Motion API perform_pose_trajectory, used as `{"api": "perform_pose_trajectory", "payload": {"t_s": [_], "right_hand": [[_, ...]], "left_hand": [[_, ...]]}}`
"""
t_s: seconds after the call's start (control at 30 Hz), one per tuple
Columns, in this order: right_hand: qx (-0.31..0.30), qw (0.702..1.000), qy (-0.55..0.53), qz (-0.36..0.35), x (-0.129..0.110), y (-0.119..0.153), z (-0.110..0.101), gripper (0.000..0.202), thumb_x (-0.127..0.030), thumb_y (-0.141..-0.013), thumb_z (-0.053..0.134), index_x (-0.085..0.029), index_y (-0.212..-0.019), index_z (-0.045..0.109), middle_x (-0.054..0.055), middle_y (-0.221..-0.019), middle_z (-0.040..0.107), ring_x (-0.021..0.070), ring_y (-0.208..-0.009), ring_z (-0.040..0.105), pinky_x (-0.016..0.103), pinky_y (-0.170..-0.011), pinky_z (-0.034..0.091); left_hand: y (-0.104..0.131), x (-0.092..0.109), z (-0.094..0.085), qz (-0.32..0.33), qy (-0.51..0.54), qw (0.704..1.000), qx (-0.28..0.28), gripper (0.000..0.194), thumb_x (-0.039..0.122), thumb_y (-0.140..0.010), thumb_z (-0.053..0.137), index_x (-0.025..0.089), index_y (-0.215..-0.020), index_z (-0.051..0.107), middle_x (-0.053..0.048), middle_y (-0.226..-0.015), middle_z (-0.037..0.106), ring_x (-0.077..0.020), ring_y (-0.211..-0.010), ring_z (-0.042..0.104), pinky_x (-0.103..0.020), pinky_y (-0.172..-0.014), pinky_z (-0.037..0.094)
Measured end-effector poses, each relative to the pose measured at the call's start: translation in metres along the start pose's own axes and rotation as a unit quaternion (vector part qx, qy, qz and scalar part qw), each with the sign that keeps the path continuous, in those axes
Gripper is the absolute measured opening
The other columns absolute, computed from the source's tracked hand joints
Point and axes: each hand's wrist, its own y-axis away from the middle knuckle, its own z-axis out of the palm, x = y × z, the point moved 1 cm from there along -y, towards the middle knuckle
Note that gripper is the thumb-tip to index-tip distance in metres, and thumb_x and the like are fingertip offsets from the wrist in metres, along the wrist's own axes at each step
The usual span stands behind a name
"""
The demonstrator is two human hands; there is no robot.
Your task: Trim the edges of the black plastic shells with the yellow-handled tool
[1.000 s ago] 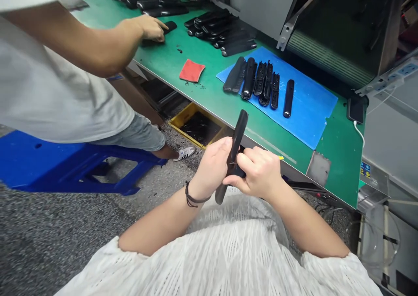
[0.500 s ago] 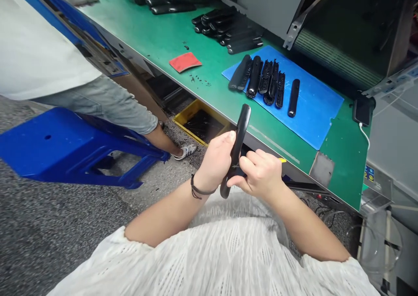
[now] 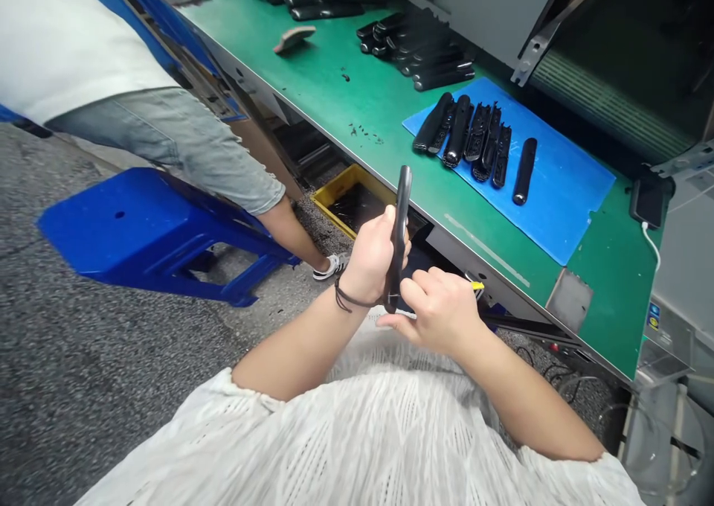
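My left hand [image 3: 371,257] is wrapped round a long, glossy black plastic piece [image 3: 400,223], thumb along its side, above my lap. The piece stands nearly upright in view. At its lower end is my right hand [image 3: 440,305], fingers curled and thumb stretched out below the piece. A tool with a yellow end [image 3: 477,286] pokes out behind the right fist; most of it is hidden. Several black pieces [image 3: 458,130] lie side by side on a blue sheet [image 3: 580,186], with a single one [image 3: 525,171] apart to their right.
More black pieces [image 3: 424,45] are heaped on the green table [image 3: 335,97]. A curved pad [image 3: 294,39] is tilted near its far-left edge. A phone [image 3: 648,199] lies right. Left are a blue stool [image 3: 123,216] and a person's leg [image 3: 206,149]; a yellow crate [image 3: 357,178] is below.
The held black piece has turned more upright, its lower end now higher by my right fingers. The red pad has moved farther back and tipped from lying flat. My view has shifted left.
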Motion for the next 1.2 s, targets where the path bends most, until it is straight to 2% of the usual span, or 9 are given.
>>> {"api": "perform_pose_trajectory", "payload": {"t_s": [0.33, 0.5, 0.63, 0.77, 0.87, 0.97, 1.07, 1.13, 1.2], "right_hand": [[0.091, 0.992, 0.070, -0.054, -0.004, -0.012, 0.021, 0.057, -0.062, -0.105, 0.048, -0.022, -0.065, 0.048, 0.000, -0.061, 0.045, 0.0161, -0.061, 0.032, 0.035, -0.060, 0.015], [0.170, 0.981, -0.007, -0.091, -0.002, -0.017, 0.031, 0.046, -0.043, -0.101, 0.064, -0.022, -0.063, 0.048, -0.004, -0.055, 0.040, 0.0141, -0.057, 0.031, 0.034, -0.058, 0.017], [0.125, 0.987, -0.071, 0.078, 0.016, -0.030, 0.039, 0.010, -0.027, -0.100, 0.061, -0.022, -0.103, 0.069, 0.000, -0.071, 0.061, 0.0150, -0.063, 0.050, 0.030, -0.059, 0.031], [0.001, 0.947, -0.208, 0.245, 0.022, -0.038, 0.048, 0.060, -0.037, -0.094, 0.069, -0.021, -0.149, 0.051, 0.006, -0.099, 0.070, 0.0170, -0.073, 0.061, 0.028, -0.062, 0.044], [0.004, 0.899, -0.380, 0.219, 0.006, -0.036, 0.052, 0.047, -0.045, -0.090, 0.076, -0.021, -0.130, 0.065, 0.002, -0.091, 0.069, 0.0125, -0.067, 0.057, 0.025, -0.060, 0.045], [0.050, 0.883, -0.426, 0.192, -0.009, -0.032, 0.052, 0.025, -0.044, -0.094, 0.072, -0.019, -0.094, 0.071, 0.000, -0.079, 0.066, 0.0111, -0.064, 0.054, 0.025, -0.059, 0.043], [0.120, 0.872, -0.423, 0.213, -0.011, -0.028, 0.043, 0.028, -0.043, -0.097, 0.068, -0.019, -0.083, 0.067, 0.000, -0.073, 0.063, 0.0112, -0.063, 0.053, 0.025, -0.058, 0.043], [0.140, 0.863, -0.431, 0.222, -0.008, -0.025, 0.034, 0.028, -0.043, -0.097, 0.069, -0.019, -0.083, 0.066, -0.001, -0.072, 0.062, 0.0104, -0.061, 0.051, 0.025, -0.056, 0.042], [0.137, 0.857, -0.448, 0.212, -0.007, -0.023, 0.023, 0.028, -0.042, -0.097, 0.070, -0.019, -0.083, 0.065, -0.002, -0.072, 0.061, 0.0096, -0.060, 0.050, 0.024, -0.055, 0.041]], "left_hand": [[-0.020, 0.000, -0.025, -0.056, 0.129, 0.984, 0.107, 0.038, 0.052, -0.106, 0.051, 0.018, -0.087, 0.053, 0.010, -0.054, 0.033, -0.0055, -0.037, 0.027, -0.016, -0.034, 0.020], [-0.031, 0.007, -0.037, -0.077, 0.158, 0.971, 0.159, 0.040, 0.043, -0.111, 0.036, 0.018, -0.083, 0.050, 0.009, -0.051, 0.031, -0.0063, -0.037, 0.026, -0.018, -0.034, 0.018], [-0.036, 0.017, -0.049, -0.066, 0.171, 0.968, 0.174, 0.042, 0.042, -0.112, 0.034, 0.018, -0.080, 0.049, 0.009, -0.050, 0.031, -0.0061, -0.036, 0.026, -0.018, -0.035, 0.018], [-0.038, 0.021, -0.057, -0.040, 0.180, 0.962, 0.200, 0.042, 0.042, -0.112, 0.034, 0.019, -0.080, 0.048, 0.008, -0.052, 0.035, -0.0069, -0.038, 0.033, -0.019, -0.036, 0.022], [-0.042, 0.015, -0.059, -0.024, 0.172, 0.962, 0.210, 0.040, 0.043, -0.111, 0.036, 0.020, -0.080, 0.047, 0.008, -0.055, 0.036, -0.0073, -0.039, 0.036, -0.019, -0.038, 0.026], [-0.046, 0.005, -0.060, -0.007, 0.120, 0.976, 0.179, 0.038, 0.047, -0.109, 0.038, 0.020, -0.084, 0.048, 0.006, -0.059, 0.042, -0.0091, -0.044, 0.042, -0.021, -0.042, 0.034], [-0.043, 0.003, -0.066, 0.087, -0.072, 0.979, 0.171, 0.028, 0.046, -0.096, 0.061, 0.019, -0.098, 0.056, -0.004, -0.083, 0.062, -0.0161, -0.071, 0.063, -0.026, -0.060, 0.051], [-0.033, 0.008, -0.070, 0.247, -0.238, 0.918, 0.198, 0.038, 0.046, -0.085, 0.073, 0.020, -0.110, 0.060, -0.011, -0.110, 0.067, -0.0235, -0.102, 0.067, -0.034, -0.083, 0.056], [-0.018, 0.012, -0.071, 0.395, -0.361, 0.833, 0.142, 0.042, 0.054, -0.086, 0.069, 0.021, -0.112, 0.066, -0.013, -0.118, 0.067, -0.0288, -0.117, 0.063, -0.042, -0.099, 0.052]]}}
